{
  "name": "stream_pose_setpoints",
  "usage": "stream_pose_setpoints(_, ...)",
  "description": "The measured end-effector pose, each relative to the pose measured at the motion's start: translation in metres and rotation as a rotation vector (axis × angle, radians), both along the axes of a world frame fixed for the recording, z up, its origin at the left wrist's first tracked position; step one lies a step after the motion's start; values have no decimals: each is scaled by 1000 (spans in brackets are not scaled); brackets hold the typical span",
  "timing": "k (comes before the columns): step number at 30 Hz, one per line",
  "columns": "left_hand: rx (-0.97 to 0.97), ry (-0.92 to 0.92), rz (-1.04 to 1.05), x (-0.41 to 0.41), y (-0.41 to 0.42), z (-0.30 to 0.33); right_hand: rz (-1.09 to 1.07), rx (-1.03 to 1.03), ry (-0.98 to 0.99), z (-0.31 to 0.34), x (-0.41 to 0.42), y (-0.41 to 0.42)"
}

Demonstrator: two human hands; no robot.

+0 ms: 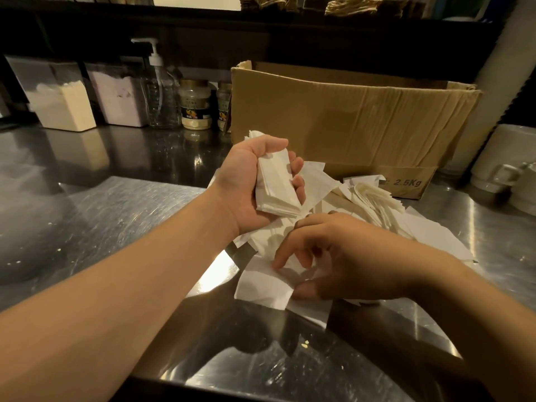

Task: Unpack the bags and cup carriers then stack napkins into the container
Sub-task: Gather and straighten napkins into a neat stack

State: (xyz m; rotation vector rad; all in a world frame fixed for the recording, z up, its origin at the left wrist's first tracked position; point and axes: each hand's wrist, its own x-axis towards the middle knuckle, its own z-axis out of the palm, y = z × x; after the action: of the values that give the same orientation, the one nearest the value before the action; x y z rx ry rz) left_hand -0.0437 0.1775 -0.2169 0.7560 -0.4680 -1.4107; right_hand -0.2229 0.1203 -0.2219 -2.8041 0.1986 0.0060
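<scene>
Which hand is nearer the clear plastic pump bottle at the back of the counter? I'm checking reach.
Left. The left hand, gripping a stack of white napkins, sits just right of and in front of the pump bottle. The right hand lies lower and farther right, on loose napkins.
</scene>
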Motion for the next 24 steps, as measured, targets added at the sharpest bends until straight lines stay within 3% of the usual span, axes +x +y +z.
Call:
stream_pose_setpoints(8,22,-19,9,0,-1,0,-36,-94,-59,-4,3,5)
stream_pose_setpoints(15,21,-32,19,0,0,-1,-66,32,-173,-2,0,-2)
stream_pose_setpoints(17,13,-48,10,0,0,0,-83,190,-245,3,-4,-5)
stream_pose_setpoints(21,4,-77,-38,1,2,2,-129,772,-454,16,-11,-4)
stream_pose_setpoints(24,15,-194,-102,0,2,2,-258,1025,-550,21,-13,-3)
